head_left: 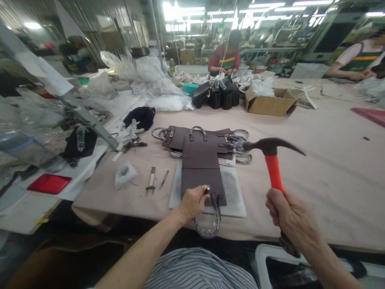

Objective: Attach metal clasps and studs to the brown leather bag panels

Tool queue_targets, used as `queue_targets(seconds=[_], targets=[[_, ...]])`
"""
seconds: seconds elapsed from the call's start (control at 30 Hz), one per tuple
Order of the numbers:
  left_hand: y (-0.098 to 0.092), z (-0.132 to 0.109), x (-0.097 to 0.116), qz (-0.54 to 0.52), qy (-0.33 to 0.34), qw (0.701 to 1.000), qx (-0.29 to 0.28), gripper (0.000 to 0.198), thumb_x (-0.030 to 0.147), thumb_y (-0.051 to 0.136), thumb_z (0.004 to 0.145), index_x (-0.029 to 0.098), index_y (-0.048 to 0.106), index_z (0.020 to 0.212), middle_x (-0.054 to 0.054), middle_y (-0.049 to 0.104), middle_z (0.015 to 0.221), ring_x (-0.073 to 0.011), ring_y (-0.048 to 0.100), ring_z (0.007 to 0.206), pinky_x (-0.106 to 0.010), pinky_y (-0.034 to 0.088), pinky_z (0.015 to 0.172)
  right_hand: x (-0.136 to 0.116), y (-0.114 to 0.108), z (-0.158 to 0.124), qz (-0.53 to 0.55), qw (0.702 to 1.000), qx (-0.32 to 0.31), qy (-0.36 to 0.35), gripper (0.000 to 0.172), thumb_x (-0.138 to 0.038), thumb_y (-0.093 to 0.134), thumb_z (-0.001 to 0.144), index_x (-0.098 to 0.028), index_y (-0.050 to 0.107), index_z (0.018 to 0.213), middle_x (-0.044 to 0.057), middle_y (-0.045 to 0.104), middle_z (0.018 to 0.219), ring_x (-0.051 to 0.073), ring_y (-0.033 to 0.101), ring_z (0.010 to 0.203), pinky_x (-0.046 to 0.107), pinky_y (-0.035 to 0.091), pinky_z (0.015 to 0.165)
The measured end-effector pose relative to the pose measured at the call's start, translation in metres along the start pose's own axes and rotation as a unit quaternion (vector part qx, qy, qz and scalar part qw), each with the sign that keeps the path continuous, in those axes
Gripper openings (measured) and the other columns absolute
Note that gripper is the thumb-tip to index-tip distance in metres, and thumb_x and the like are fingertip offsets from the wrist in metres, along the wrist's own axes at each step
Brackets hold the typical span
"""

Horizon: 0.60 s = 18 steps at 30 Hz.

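Head view | left grip (194, 202) pinching metal tool (207, 188) at brown panel (201, 176), pale board (236, 200) beneath | right grip (296, 214) wrapped round hammer (273, 170), raised right of tool, handle near-upright | left nearer panel

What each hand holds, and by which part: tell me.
The right hand grips the hammer by its handle. The left hand pinches a small metal tool; only one end shows, so the exact hold is unclear.
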<state>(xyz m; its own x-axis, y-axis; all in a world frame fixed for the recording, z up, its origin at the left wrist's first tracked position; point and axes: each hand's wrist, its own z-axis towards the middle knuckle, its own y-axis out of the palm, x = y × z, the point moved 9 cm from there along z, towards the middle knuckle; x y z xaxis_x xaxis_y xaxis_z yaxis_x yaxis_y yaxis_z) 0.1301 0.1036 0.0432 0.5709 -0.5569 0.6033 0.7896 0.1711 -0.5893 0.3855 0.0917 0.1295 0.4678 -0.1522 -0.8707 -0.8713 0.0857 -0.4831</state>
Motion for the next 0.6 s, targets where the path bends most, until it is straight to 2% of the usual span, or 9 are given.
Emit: queue_targets(seconds=[0.07, 0.13, 0.2, 0.27, 0.4, 0.43, 0.47, 0.53, 0.6], targets=[[0.0, -0.001, -0.001, 0.001, 0.001, 1.0, 0.001, 0.014, 0.017, 0.053, 0.094, 0.018, 0.062, 0.105, -0.008, 0.076, 0.091, -0.0221, 0.076, 0.083, -0.03, 0.061, 0.075, -0.036, -0.007, -0.016, -0.122, 0.982, 0.03, -0.144, 0.044, -0.064, 0.044, 0.095, -0.024, 0.049, 0.076, -0.003, 0.048, 0.052, 0.014, 0.045, 0.043, 0.026, 0.033, 0.042], [0.001, -0.001, -0.001, 0.004, 0.003, 1.0, -0.001, 0.013, 0.017, 0.053, 0.094, 0.018, 0.062, 0.102, -0.008, 0.075, 0.088, -0.0216, 0.076, 0.08, -0.029, 0.061, 0.073, -0.056, 0.005, -0.032, -0.219, 0.943, 0.006, -0.25, 0.044, -0.06, 0.041, 0.098, -0.025, 0.049, 0.073, -0.003, 0.049, 0.047, 0.014, 0.044, 0.038, 0.028, 0.029, 0.042], [0.002, -0.001, -0.001, 0.008, 0.003, 1.0, -0.011, 0.012, 0.017, 0.053, 0.094, 0.019, 0.062, 0.101, -0.006, 0.074, 0.084, -0.0205, 0.075, 0.076, -0.027, 0.06, 0.069, -0.065, 0.021, -0.045, -0.286, 0.906, -0.038, -0.311, 0.044, -0.054, 0.037, 0.102, -0.025, 0.049, 0.072, -0.003, 0.051, 0.045, 0.014, 0.042, 0.034, 0.029, 0.023, 0.041], [0.002, -0.002, -0.002, 0.009, 0.0, 1.0, -0.015, 0.013, 0.017, 0.053, 0.093, 0.019, 0.062, 0.102, -0.006, 0.074, 0.083, -0.0199, 0.075, 0.075, -0.027, 0.059, 0.068, -0.074, 0.025, -0.053, -0.316, 0.884, -0.042, -0.341, 0.044, -0.051, 0.036, 0.104, -0.025, 0.048, 0.072, -0.004, 0.051, 0.044, 0.013, 0.041, 0.032, 0.03, 0.021, 0.04], [0.003, -0.002, -0.004, 0.01, -0.011, 1.0, -0.019, 0.013, 0.018, 0.053, 0.094, 0.019, 0.063, 0.102, -0.007, 0.075, 0.089, -0.0207, 0.075, 0.082, -0.028, 0.06, 0.075, -0.094, 0.001, -0.06, -0.256, 0.897, 0.073, -0.352, 0.039, -0.049, 0.036, 0.106, -0.024, 0.049, 0.078, -0.005, 0.047, 0.046, 0.012, 0.043, 0.035, 0.026, 0.029, 0.042], [0.004, -0.002, -0.005, 0.01, -0.012, 1.0, -0.024, 0.013, 0.017, 0.053, 0.094, 0.019, 0.063, 0.102, -0.007, 0.075, 0.09, -0.0208, 0.075, 0.083, -0.028, 0.06, 0.076, -0.096, 0.0, -0.061, -0.246, 0.897, 0.081, -0.357, 0.039, -0.047, 0.035, 0.106, -0.024, 0.048, 0.078, -0.005, 0.047, 0.046, 0.012, 0.043, 0.035, 0.026, 0.03, 0.042], [0.005, -0.001, -0.005, 0.01, -0.011, 1.0, -0.028, 0.013, 0.017, 0.053, 0.093, 0.019, 0.063, 0.102, -0.007, 0.075, 0.089, -0.0208, 0.075, 0.082, -0.028, 0.06, 0.075, -0.095, 0.004, -0.061, -0.25, 0.895, 0.069, -0.363, 0.039, -0.046, 0.034, 0.106, -0.024, 0.047, 0.076, -0.005, 0.047, 0.046, 0.012, 0.042, 0.035, 0.026, 0.028, 0.041], [0.006, -0.001, -0.004, 0.008, -0.007, 1.0, -0.03, 0.015, 0.017, 0.052, 0.093, 0.018, 0.063, 0.103, -0.007, 0.075, 0.087, -0.0207, 0.075, 0.079, -0.028, 0.059, 0.073, -0.09, 0.021, -0.059, -0.286, 0.885, 0.001, -0.367, 0.041, -0.047, 0.033, 0.106, -0.025, 0.045, 0.073, -0.005, 0.047, 0.043, 0.012, 0.038, 0.032, 0.028, 0.021, 0.039], [0.006, 0.0, -0.004, 0.004, -0.005, 1.0, -0.029, 0.015, 0.017, 0.052, 0.093, 0.018, 0.063, 0.103, -0.007, 0.075, 0.087, -0.0208, 0.075, 0.079, -0.028, 0.059, 0.072, -0.082, 0.03, -0.054, -0.307, 0.887, -0.051, -0.341, 0.042, -0.05, 0.035, 0.105, -0.025, 0.046, 0.072, -0.005, 0.047, 0.043, 0.012, 0.038, 0.032, 0.029, 0.019, 0.04]])
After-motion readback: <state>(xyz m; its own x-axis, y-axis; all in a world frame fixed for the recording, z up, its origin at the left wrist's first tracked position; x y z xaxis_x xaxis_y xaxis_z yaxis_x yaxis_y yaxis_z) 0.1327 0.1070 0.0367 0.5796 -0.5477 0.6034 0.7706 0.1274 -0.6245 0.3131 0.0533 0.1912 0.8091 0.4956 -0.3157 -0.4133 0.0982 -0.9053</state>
